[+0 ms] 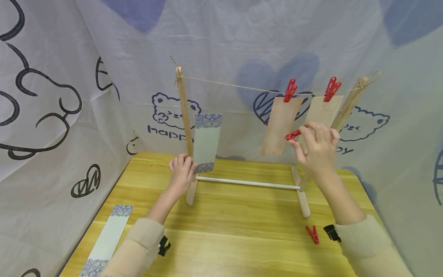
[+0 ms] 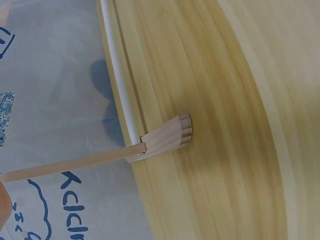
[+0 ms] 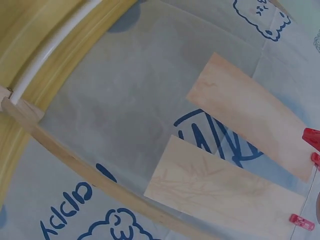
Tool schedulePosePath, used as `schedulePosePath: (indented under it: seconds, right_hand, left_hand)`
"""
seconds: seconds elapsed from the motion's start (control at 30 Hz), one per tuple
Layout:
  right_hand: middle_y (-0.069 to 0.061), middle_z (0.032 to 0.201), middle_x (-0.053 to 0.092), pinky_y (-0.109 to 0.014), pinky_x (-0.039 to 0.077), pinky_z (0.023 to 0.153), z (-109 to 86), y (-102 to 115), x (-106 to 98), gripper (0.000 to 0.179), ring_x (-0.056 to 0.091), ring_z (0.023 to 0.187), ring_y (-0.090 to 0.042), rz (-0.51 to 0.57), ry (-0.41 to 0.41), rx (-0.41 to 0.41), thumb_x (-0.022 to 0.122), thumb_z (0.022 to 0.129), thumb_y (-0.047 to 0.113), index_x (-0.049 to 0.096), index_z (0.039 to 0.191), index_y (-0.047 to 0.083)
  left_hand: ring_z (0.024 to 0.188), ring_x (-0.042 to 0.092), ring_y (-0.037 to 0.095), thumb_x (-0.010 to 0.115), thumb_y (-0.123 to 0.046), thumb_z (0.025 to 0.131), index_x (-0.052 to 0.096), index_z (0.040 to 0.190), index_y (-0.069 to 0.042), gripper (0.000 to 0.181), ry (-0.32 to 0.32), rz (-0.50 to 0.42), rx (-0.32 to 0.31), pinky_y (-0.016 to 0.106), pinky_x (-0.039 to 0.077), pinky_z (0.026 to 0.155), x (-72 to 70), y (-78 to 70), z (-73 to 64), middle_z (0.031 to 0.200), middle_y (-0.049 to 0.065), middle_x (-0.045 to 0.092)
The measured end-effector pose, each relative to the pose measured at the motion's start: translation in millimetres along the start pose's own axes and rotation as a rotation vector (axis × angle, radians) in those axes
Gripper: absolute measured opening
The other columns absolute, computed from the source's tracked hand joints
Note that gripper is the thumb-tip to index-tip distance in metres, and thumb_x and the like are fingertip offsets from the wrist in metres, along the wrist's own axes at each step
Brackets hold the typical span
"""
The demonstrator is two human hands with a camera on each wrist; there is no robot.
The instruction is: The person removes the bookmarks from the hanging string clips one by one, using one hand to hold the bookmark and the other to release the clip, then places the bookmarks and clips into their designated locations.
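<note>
My left hand (image 1: 181, 175), beside the left post, grips a pale paper strip (image 1: 206, 142) with blue patterned ends by its lower left edge. The strip stands upright below the string, and in the left wrist view only one patterned end (image 2: 6, 117) shows. Between thumb and fingers of my right hand (image 1: 318, 148) is a red clothespin (image 1: 292, 135), in front of the hanging papers. Two red clothespins (image 1: 290, 90) fix a tan paper strip (image 1: 281, 127) and a cream paper strip (image 3: 225, 187) to the string (image 1: 235, 84).
A wooden rack with a left post (image 1: 184, 107), a right post (image 1: 347, 104) and a white crossbar (image 1: 247, 182) stands on the table (image 1: 238, 238). Another blue-patterned strip (image 1: 109, 236) lies at the left. A loose red clothespin (image 1: 313, 234) lies front right. Printed cloth hangs behind.
</note>
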State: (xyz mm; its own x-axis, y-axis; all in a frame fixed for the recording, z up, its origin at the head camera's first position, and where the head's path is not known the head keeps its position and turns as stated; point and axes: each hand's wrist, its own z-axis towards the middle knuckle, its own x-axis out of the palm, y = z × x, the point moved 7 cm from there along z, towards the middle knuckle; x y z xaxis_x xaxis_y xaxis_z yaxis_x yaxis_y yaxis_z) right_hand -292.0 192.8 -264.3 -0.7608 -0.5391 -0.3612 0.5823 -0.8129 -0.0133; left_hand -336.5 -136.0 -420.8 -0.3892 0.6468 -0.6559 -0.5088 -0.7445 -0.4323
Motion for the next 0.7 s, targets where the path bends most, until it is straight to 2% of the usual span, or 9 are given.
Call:
schedulePosePath:
  seconds: [0.17, 0.4, 0.57, 0.7]
  right_hand:
    - [-0.017, 0.102, 0.053, -0.053, 0.02, 0.082, -8.6, -3.6, -1.1, 0.043, 0.044, 0.095, -0.036, 0.003, -0.009, 0.008, 0.051, 0.089, 0.042, 0.057, 0.094, 0.0]
    - [-0.018, 0.103, 0.053, -0.054, 0.02, 0.083, -18.7, -8.1, -2.3, 0.043, 0.044, 0.095, -0.037, -0.002, -0.001, 0.018, 0.052, 0.09, 0.042, 0.057, 0.094, -0.001]
    - [-0.018, 0.105, 0.053, -0.055, 0.021, 0.082, -24.4, -11.0, -2.7, 0.044, 0.043, 0.096, -0.038, -0.026, 0.036, 0.025, 0.051, 0.09, 0.041, 0.057, 0.095, -0.002]
    - [-0.019, 0.105, 0.053, -0.055, 0.021, 0.082, -30.0, -13.2, -3.7, 0.044, 0.043, 0.098, -0.038, -0.038, 0.047, 0.038, 0.052, 0.089, 0.041, 0.057, 0.096, -0.002]
  left_hand:
    - [0.094, 0.039, 0.039, 0.034, -0.032, 0.096, 0.043, 0.083, -0.003, 0.033, -0.004, 0.005, -0.011, 0.057, 0.018, 0.092, -0.7, 2.2, -5.8, 0.107, 0.023, 0.042]
    - [0.099, 0.037, 0.039, 0.043, -0.019, 0.095, 0.044, 0.084, -0.003, 0.02, 0.028, 0.004, -0.054, 0.056, 0.016, 0.093, -2.9, 9.0, -13.3, 0.11, 0.022, 0.04]
    - [0.099, 0.037, 0.038, 0.038, -0.026, 0.096, 0.044, 0.084, -0.004, 0.026, 0.001, -0.003, -0.037, 0.056, 0.016, 0.092, -5.5, 13.7, -19.7, 0.11, 0.022, 0.04]
    - [0.099, 0.036, 0.039, 0.036, -0.027, 0.097, 0.044, 0.084, -0.003, 0.028, 0.006, -0.002, -0.044, 0.056, 0.016, 0.092, -7.2, 16.9, -24.2, 0.11, 0.024, 0.04]
